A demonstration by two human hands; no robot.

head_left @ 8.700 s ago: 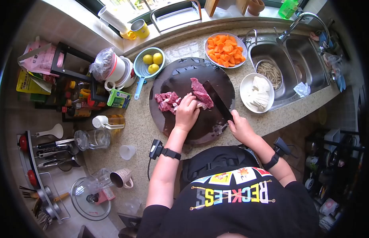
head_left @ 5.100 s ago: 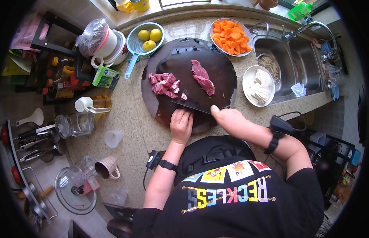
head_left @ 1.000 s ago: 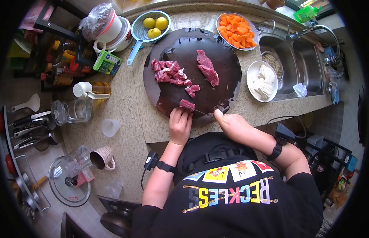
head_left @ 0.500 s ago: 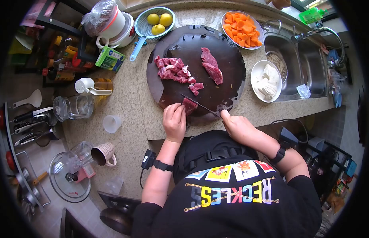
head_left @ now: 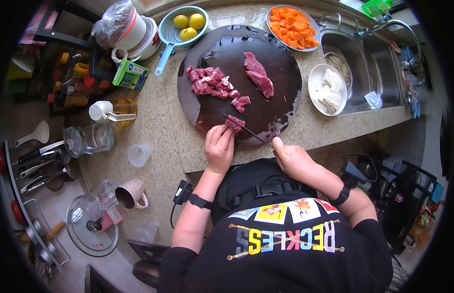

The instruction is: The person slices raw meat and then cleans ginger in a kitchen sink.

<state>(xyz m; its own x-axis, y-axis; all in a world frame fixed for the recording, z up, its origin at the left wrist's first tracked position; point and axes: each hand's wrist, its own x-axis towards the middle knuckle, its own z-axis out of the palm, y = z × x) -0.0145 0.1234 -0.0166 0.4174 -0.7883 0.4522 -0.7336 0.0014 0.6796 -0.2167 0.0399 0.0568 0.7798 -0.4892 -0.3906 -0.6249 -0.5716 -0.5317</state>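
My right hand [head_left: 294, 159] is wrapped round the handle of a dark-bladed knife [head_left: 253, 132]. The blade lies across a small piece of raw red meat [head_left: 235, 121] near the front edge of a round, dark cutting board [head_left: 212, 46]. Closed fingertips of my left hand [head_left: 220, 150] press on that piece from the near side, close to the blade. Farther up the board is a pile of meat chunks [head_left: 210, 82], with a couple of cut pieces [head_left: 241, 103] between it and the knife. A longer strip of meat [head_left: 259, 75] lies to the right of the pile.
Behind the board stand a blue colander [head_left: 167, 30] with yellow fruit and a plate of cut carrots [head_left: 294, 28]. On the right are a bowl of white pieces [head_left: 328, 90] and a sink [head_left: 381, 68]. A plastic cup [head_left: 138, 156], mug [head_left: 131, 193] and oil bottle [head_left: 112, 110] stand left.
My left hand has shifted slightly right and up along with the meat piece. The blade now crosses over that piece. The whole view has also shifted a little.
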